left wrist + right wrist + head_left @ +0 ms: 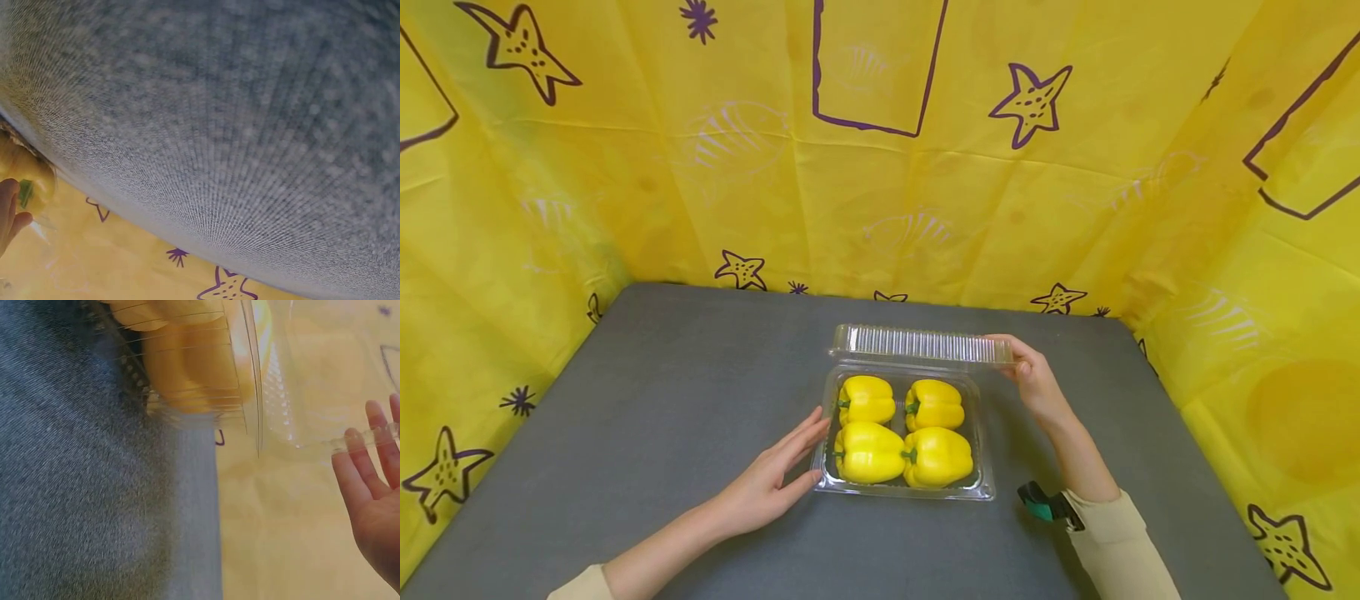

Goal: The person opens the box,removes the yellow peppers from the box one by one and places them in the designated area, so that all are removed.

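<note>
A clear plastic clamshell container lies on the grey table with several yellow bell peppers inside, their green stems pointing left. Its ribbed lid is hinged at the far side and stands raised. My left hand touches the container's left rim, fingers extended and thumb near the front left corner. My right hand holds the lid by its right end. In the right wrist view, the right hand's fingers meet the clear lid edge. The left wrist view catches only fingertips beside a pepper.
The grey table extends around the container. Yellow curtains printed with starfish and fish enclose the back and both sides. A black and green strap device sits at the right wrist, by the beige sleeve.
</note>
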{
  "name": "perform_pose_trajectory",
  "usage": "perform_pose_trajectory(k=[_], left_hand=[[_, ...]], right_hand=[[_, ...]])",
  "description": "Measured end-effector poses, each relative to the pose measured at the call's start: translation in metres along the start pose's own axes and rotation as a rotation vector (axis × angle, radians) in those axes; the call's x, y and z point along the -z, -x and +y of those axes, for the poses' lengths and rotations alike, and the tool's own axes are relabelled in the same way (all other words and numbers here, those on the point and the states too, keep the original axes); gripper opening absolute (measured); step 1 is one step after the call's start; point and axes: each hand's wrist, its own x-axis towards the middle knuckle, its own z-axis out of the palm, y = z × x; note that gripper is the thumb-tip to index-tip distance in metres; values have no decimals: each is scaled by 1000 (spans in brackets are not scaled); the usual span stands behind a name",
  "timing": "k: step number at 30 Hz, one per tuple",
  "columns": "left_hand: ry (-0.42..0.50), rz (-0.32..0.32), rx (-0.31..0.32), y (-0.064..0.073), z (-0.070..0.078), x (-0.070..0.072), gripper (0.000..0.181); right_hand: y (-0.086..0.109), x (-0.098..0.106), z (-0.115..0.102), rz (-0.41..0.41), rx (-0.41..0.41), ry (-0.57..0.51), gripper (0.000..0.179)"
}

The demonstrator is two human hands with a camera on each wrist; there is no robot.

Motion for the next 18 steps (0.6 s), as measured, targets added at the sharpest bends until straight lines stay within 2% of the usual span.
perform_pose_trajectory(k=[9,13,18], left_hand=[[-14,11,-41,1,1,0,64],[-11,10,-35,0,2,0,65],[-19,11,-24,1,2,1,64]], right_hand=[[-6,-3,9,83,11,-103,61],[-10,-4,11,109,-12,-112,57],[-15,-6,11,103,-14,-114,62]])
